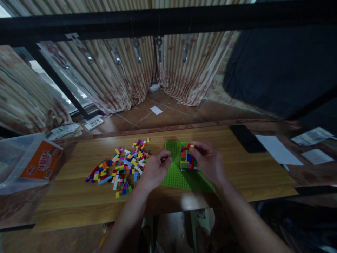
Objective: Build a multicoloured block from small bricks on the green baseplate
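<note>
A small block build [187, 160] of red, blue, yellow and orange toy bricks stands on the green baseplate [175, 177]. My right hand [209, 161] is closed at its upper right side, thumb and fingers pinching near a red brick [189, 146] at the top edge; the palm side is hidden. Left of the build, my left hand [155, 168] hovers by the baseplate's left edge. Its fingers are curled with thumb and index finger close together, and whatever is between them is too small to make out. Beside it spreads a pile of loose bricks [127, 163].
The wooden table [86, 207] carries everything. A dark flat tablet-like object [247, 138] and white paper [279, 150] lie at the right. A clear plastic bin [15, 158] with an orange label stands at the left. A black bar [168, 21] with hanging clips crosses above.
</note>
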Demonstrator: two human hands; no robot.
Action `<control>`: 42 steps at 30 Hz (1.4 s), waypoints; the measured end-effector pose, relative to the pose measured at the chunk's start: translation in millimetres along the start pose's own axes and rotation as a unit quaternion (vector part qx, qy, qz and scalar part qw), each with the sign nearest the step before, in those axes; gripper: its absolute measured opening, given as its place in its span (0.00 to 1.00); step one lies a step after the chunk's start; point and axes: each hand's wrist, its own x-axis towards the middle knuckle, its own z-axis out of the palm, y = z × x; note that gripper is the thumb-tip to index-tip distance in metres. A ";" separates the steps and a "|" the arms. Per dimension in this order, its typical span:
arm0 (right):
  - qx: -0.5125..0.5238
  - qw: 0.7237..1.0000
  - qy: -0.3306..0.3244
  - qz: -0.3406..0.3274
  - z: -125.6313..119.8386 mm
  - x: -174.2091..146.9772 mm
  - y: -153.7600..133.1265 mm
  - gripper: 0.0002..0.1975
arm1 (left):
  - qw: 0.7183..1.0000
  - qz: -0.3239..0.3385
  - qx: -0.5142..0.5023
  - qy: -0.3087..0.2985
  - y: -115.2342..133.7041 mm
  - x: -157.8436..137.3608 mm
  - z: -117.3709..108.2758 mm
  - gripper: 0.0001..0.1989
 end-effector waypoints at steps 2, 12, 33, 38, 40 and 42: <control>-0.027 0.999 0.017 0.011 -15.5 8.1 10.6 0.10 | 0.999 0.000 0.030 -0.012 0.5 0.0 4.2 0.14; -0.123 0.992 0.003 0.037 -53.5 17.4 29.9 0.13 | 0.993 -0.012 0.101 -0.053 6.5 2.3 16.5 0.17; -0.119 0.987 -0.102 0.032 -42.8 11.7 21.6 0.10 | 0.986 -0.025 0.148 -0.076 5.8 5.5 27.6 0.18; -0.076 0.987 -0.140 0.025 -33.5 7.0 25.0 0.09 | 0.984 -0.028 0.155 -0.084 6.0 3.2 32.9 0.20; -0.072 0.985 -0.155 0.021 -30.4 5.9 24.9 0.08 | 0.985 -0.029 0.150 -0.086 8.0 2.2 34.0 0.20; -0.071 0.983 -0.170 0.016 -27.5 4.9 23.5 0.08 | 0.985 -0.032 0.146 -0.086 9.9 1.5 34.2 0.20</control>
